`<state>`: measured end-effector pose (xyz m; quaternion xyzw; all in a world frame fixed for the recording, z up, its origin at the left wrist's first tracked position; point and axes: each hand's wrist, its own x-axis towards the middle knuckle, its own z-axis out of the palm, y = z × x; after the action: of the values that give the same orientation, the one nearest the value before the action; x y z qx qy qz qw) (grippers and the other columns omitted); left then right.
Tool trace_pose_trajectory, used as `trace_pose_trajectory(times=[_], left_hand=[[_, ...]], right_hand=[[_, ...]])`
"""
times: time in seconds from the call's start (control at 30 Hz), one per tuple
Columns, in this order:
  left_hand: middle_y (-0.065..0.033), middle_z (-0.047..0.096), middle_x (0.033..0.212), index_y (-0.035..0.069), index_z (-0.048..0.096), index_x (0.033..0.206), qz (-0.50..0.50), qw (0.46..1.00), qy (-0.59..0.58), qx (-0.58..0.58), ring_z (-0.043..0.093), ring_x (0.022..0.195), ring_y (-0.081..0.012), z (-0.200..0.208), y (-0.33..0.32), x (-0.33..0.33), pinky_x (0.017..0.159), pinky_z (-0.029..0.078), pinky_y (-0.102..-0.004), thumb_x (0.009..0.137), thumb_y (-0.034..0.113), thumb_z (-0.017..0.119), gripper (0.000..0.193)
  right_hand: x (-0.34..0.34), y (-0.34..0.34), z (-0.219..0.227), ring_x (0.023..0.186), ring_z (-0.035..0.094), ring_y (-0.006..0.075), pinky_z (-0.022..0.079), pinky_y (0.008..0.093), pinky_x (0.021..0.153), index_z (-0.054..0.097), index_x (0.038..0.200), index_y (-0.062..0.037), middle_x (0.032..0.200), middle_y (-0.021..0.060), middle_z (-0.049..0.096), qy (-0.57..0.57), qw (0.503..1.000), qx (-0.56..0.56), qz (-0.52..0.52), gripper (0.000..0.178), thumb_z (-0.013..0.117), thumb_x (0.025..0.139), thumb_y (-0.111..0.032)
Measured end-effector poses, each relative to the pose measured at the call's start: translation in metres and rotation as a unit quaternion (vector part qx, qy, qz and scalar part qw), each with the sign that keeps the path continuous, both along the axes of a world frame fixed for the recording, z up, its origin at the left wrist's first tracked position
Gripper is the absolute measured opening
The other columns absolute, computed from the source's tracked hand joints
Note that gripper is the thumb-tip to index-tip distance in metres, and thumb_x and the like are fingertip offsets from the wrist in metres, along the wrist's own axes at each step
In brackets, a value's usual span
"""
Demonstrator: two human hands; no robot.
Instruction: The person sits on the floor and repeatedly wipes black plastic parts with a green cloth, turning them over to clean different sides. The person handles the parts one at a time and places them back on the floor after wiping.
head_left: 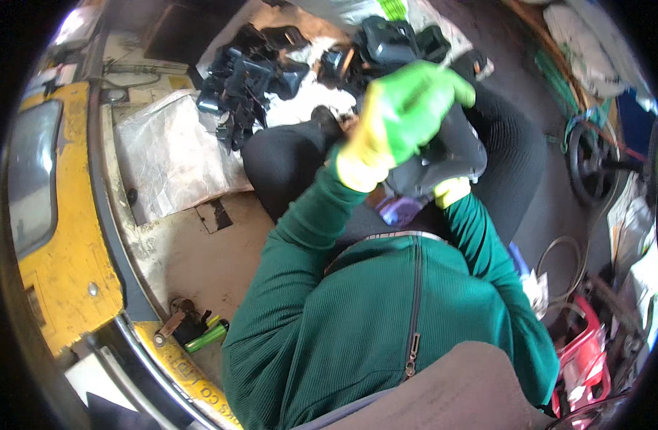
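Observation:
My left hand [415, 111], in a green and yellow work glove, is raised over a black moulded plastic part [450, 154] above my lap. Motion blurs its fingers, so what they hold, if anything, cannot be made out. My right hand [452, 190], gloved alike, reaches in at the part's lower right edge and grips it; most of its fingers are hidden behind the part. The part looks smooth and curved, tilted between my thighs. Just below it shows a small purple object [400, 211], partly covered.
Several glossy black plastic parts [250, 82] lie heaped beyond my knees. Left are a clear plastic sheet [175, 154] and a yellow machine panel [92, 236]. A green-handled tool [208, 335] lies near my left elbow. A red frame [585, 355] and a black wheel [594, 161] stand right.

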<state>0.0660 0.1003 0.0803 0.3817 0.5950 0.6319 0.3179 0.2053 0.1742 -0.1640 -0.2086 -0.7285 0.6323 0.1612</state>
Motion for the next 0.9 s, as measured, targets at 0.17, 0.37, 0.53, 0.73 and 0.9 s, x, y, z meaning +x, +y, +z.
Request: trace_pose_trajectory(times=[0.17,0.37,0.53,0.73,0.9], left_hand=[[-0.0068,0.068,0.087,0.0,0.068,0.099,0.01,0.994,-0.043,-0.096,0.061,0.078,-0.0119,-0.001,-0.022,-0.012,0.076,0.049,-0.0253,0.095,0.01,0.058,0.016],[0.0042,0.039,0.058,-0.007,0.056,0.112,0.277,0.905,-0.035,0.322,0.035,0.046,-0.0041,0.043,-0.139,-0.129,0.043,0.03,-0.0209,0.107,0.024,0.037,0.036],[-0.0019,0.054,0.065,0.004,0.066,0.105,0.555,0.763,0.318,-0.094,0.049,0.052,-0.0147,-0.04,-0.239,-0.209,0.05,0.042,-0.0312,0.098,0.019,0.057,0.019],[-0.0064,0.064,0.084,0.005,0.065,0.097,0.658,0.66,0.166,-0.322,0.061,0.077,-0.0195,-0.258,-0.396,-0.234,0.07,0.05,-0.0336,0.085,0.012,0.07,0.015],[-0.0136,0.07,0.093,0.002,0.066,0.107,0.681,0.62,0.057,-0.387,0.067,0.085,-0.0254,-0.326,-0.423,-0.253,0.077,0.052,-0.0367,0.079,0.025,0.077,0.037]], right_hand=[[-0.012,0.004,0.016,0.074,0.056,0.008,0.045,0.0239,0.065,0.066,0.111,-0.0045,0.089,-0.0011,0.064,-0.031,0.986,-0.162,-0.015,0.025,0.06,0.098,-0.026],[-0.089,0.062,0.044,0.074,0.055,0.0073,0.044,0.0234,0.064,0.066,0.111,-0.0043,0.088,-0.0013,0.064,0.033,0.971,-0.207,-0.111,0.026,0.059,0.099,-0.026],[-0.202,0.12,0.029,0.079,0.055,0.0094,0.045,0.0255,0.069,0.067,0.112,-0.0031,0.093,0.0019,0.065,0.075,0.982,0.127,-0.117,0.03,0.064,0.096,-0.028],[-0.289,0.144,-0.01,0.114,0.059,0.039,0.043,0.0419,0.101,0.062,0.122,0.0024,0.122,0.0239,0.063,-0.08,0.915,0.39,-0.072,0.048,0.061,0.095,-0.037],[-0.297,0.154,-0.096,0.113,0.059,0.0392,0.046,0.0424,0.1,0.065,0.118,-0.0004,0.12,0.0232,0.063,-0.081,0.89,0.439,-0.087,0.037,0.068,0.089,-0.024]])
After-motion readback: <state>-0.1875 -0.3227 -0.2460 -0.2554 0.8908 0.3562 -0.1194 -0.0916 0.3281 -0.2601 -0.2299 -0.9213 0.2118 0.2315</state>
